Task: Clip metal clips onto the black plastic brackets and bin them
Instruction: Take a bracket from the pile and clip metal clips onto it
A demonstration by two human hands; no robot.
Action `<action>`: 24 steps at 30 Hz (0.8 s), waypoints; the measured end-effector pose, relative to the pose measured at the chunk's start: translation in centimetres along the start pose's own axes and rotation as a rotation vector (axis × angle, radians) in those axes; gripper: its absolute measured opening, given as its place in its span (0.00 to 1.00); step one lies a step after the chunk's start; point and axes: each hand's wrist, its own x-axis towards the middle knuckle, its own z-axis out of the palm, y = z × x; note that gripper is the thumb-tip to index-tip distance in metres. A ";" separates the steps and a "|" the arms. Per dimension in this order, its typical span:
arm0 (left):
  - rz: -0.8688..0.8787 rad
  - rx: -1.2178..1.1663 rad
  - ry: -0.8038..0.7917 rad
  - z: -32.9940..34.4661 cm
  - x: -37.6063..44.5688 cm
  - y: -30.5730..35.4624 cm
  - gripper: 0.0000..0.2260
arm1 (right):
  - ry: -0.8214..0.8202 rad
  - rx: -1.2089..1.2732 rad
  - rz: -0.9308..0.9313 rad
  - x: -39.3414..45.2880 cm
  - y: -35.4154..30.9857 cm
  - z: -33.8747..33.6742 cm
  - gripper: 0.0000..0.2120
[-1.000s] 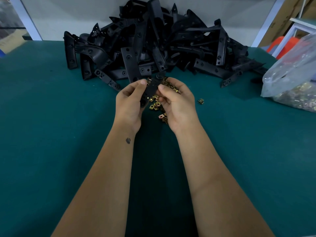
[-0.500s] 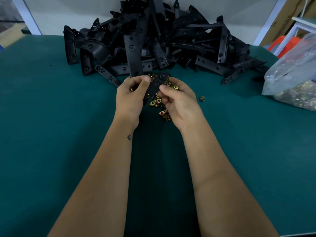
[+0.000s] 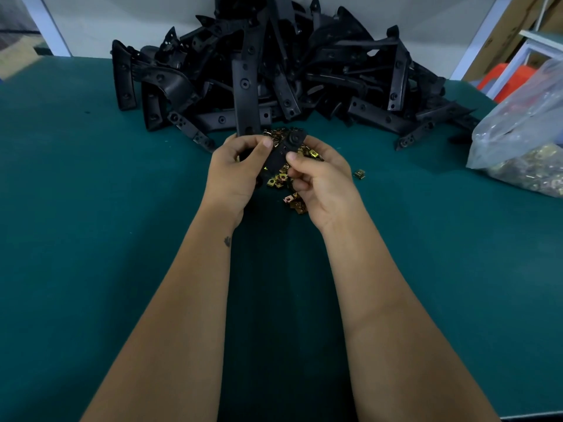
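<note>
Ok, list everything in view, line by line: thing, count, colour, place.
held bracket: one, black, gripped between both hands
bracket pile: many, black, far side of table
loose metal clips: many, gold, under the hands
stray clip: one, gold, right of the hands
plastic bag of clips: one, clear, right edge
table: one, green
left hand: holds bracket
right hand: pinches bracket

green table (image 3: 91, 239); bracket pile (image 3: 304, 80) rear; loose clips (image 3: 278, 181) centre; clip bag (image 3: 524, 138) right
</note>
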 end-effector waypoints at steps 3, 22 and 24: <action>0.000 0.010 0.002 0.3 0.0 -0.1 0.04 | 0.020 0.036 -0.003 0.0 0.2 0.3 0.21; -0.030 -0.128 0.252 2.2 -0.6 0.0 0.11 | 0.185 -0.369 -0.245 -0.1 1.4 1.8 0.19; 0.065 0.006 0.259 2.2 -0.8 -0.1 0.08 | 0.172 -0.495 -0.326 -0.4 1.6 2.1 0.21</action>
